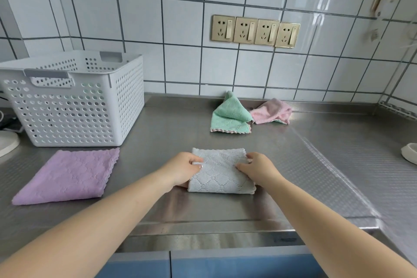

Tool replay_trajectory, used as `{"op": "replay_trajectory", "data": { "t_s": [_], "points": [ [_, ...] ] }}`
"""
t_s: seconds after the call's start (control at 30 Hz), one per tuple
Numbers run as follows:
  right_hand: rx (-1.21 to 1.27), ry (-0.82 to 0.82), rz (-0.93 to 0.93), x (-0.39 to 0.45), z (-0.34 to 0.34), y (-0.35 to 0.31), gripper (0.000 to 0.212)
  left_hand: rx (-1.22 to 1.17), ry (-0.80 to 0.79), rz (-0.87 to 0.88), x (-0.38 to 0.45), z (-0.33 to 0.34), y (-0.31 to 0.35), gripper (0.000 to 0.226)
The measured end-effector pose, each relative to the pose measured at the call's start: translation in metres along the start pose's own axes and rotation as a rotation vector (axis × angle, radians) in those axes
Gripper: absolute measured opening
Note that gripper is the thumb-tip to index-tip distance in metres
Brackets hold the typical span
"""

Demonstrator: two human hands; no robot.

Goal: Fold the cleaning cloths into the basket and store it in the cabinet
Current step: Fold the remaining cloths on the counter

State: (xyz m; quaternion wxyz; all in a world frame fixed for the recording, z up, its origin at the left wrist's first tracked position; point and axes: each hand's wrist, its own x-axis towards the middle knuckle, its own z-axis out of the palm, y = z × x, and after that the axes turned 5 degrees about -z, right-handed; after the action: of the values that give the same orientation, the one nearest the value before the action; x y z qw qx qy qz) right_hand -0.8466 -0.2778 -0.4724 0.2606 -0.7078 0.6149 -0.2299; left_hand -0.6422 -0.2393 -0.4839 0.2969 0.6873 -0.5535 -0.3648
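Cloth: folded grey cloth (220, 171) lies near-centre on the tabletop (316, 165).
Hands: your left hand (184, 168) and right hand (257, 168) each pinch a side edge.
Risk: uneven lift toward the far-left basket (74, 99) may spill the fold open.

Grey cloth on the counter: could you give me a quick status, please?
Both hands, left and right, gripping grey cloth, folded. Basket apart, left. Purple cloth flat; green, pink crumpled. Path clear.
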Motion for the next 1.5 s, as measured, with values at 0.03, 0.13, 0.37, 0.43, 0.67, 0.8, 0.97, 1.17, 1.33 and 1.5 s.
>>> {"op": "replay_trajectory", "data": {
  "t_s": [0.03,0.13,0.37,0.43,0.67,0.8,0.97,1.17,1.33,1.5],
  "points": [
    [0.029,-0.017,0.02,0.001,-0.001,0.001,0.052,0.015,-0.012,0.009,-0.002,-0.001,0.002,0.031],
    [0.032,-0.032,0.088,0.004,-0.01,-0.001,0.062,0.239,0.05,0.091,-0.005,-0.011,0.007,0.034],
    [-0.473,0.033,-0.266,0.006,0.002,-0.038,0.046,0.617,0.133,0.315,0.006,0.002,0.031,0.037],
    [-0.525,-0.048,-0.31,0.007,0.024,-0.042,0.043,0.73,0.071,0.281,0.009,0.018,0.033,0.04],
    [-0.526,-0.083,-0.341,0.001,0.049,-0.011,0.045,0.808,0.048,0.227,0.01,0.029,0.01,0.052],
    [-0.552,-0.102,-0.309,-0.003,0.04,-0.006,0.054,0.823,0.025,0.174,0.01,0.022,0.003,0.054],
    [-0.552,-0.1,-0.263,-0.006,0.032,0.003,0.06,0.815,0.026,0.17,0.011,0.022,0.001,0.055],
    [-0.549,-0.12,-0.17,-0.007,0.026,0.009,0.064,0.789,0.054,0.146,0.009,0.024,0.001,0.056],
    [-0.452,0.007,-0.162,-0.013,0.012,0.016,0.055,0.75,0.188,0.065,0.003,0.015,-0.004,0.063],
    [-0.268,-0.029,-0.187,-0.014,0.005,0.018,0.038,0.306,0.151,0.155,0.0,0.014,0.0,0.049]
  ]
}}
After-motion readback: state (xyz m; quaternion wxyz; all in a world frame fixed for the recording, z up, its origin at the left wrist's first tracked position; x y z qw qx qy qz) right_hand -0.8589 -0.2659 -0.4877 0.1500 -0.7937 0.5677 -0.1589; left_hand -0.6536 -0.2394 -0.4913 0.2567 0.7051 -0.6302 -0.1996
